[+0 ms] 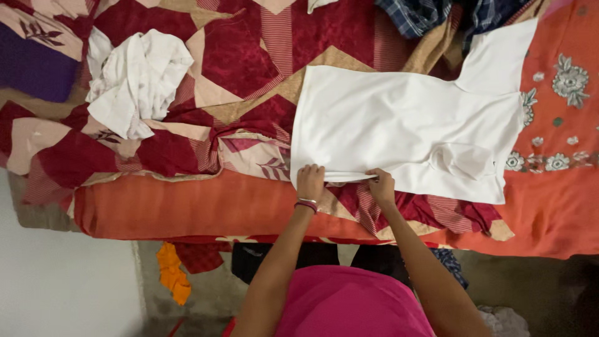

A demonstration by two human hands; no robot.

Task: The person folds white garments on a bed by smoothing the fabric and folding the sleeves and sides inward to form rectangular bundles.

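- We look down on a bed covered with a patchwork quilt (249, 56) in deep red, cream and tan, with an orange mattress edge (206, 206) running along the side nearest us.
- A crumpled white cloth (134, 81) lies bunched on the quilt, well apart from both hands and off to their left.
- At the far edge of the bed we see a blue checked garment (424, 14), partly cut off by the frame.
- An orange fabric with pale flower embroidery (561, 93) covers the right end of the bed; the corner of the white garment overlaps it.
- Below the bed edge an orange rag (173, 271) hangs or lies near the floor; in this dim corner we cannot tell which.
- A pink top (349, 306) fills the bottom of the view, between our two forearms.
- Nothing lies between the hands and the garment; the near edge is in plain view.
- The white garment (399, 125) lies spread flat on the quilt, stretching away from us and to the right, with one sleeve pointing toward the far right corner.
- Our left hand (310, 181), a bangle on its wrist, is curled closed on the near hem at the garment's left corner.
- Our right hand (382, 185) pinches the same hem just beside it, fingers closed on the cloth.
- Between the two hands the hem is lifted into a thin fold.
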